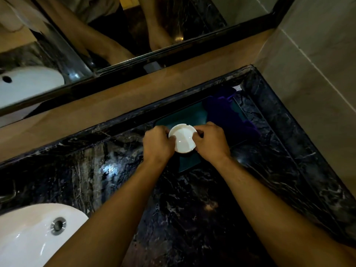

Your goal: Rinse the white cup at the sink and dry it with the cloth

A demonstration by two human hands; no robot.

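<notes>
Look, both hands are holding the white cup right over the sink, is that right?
Not quite. Both hands, left hand and right hand, do hold the white cup, but over the green tray on the counter. The head view shows the sink far left.

cup (pixel 183 140): sides hidden by both hands' fingers, base out of sight | tray (pixel 185 114): near part hidden under cup and hands, far right under cloth (pixel 229 112) | sink (pixel 34 232): cut off by left and bottom edges | tap (pixel 8 196): only a sliver at left edge | forearms: cut off at bottom edge
</notes>
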